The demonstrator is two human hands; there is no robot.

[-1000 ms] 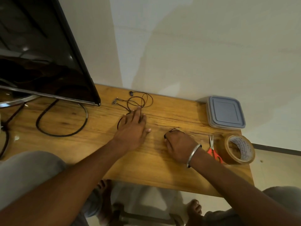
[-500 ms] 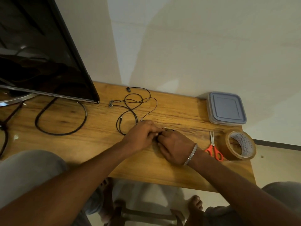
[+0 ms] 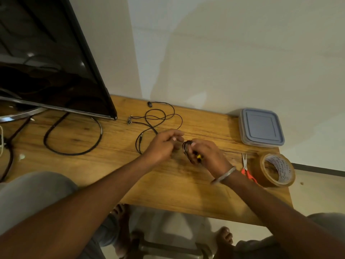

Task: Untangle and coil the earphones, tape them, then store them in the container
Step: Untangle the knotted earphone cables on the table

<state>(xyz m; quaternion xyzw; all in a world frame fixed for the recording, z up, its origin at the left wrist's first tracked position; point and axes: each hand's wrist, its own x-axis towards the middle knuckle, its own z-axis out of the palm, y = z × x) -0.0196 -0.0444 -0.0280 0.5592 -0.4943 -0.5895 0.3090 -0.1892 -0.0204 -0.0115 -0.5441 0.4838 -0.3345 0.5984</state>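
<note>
Head view. Right hand (image 3: 207, 154), centre of the wooden surface (image 3: 177, 180), grips a small coiled bundle (image 3: 187, 148) of black cord with a yellow detail. Left hand (image 3: 164, 144), just left of the bundle, has curled fingers; blur prevents telling whether it pinches the cord. The loose earphones (image 3: 158, 118) lie in loops on the surface, far and left of the hands. Lidded container (image 3: 261, 128) at far right; scissors (image 3: 245, 163) and tape roll (image 3: 278, 170) near right.

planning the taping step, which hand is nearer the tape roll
Right. The right hand is across the scissors from the tape roll; the left hand lies beyond it, farther away.
</note>
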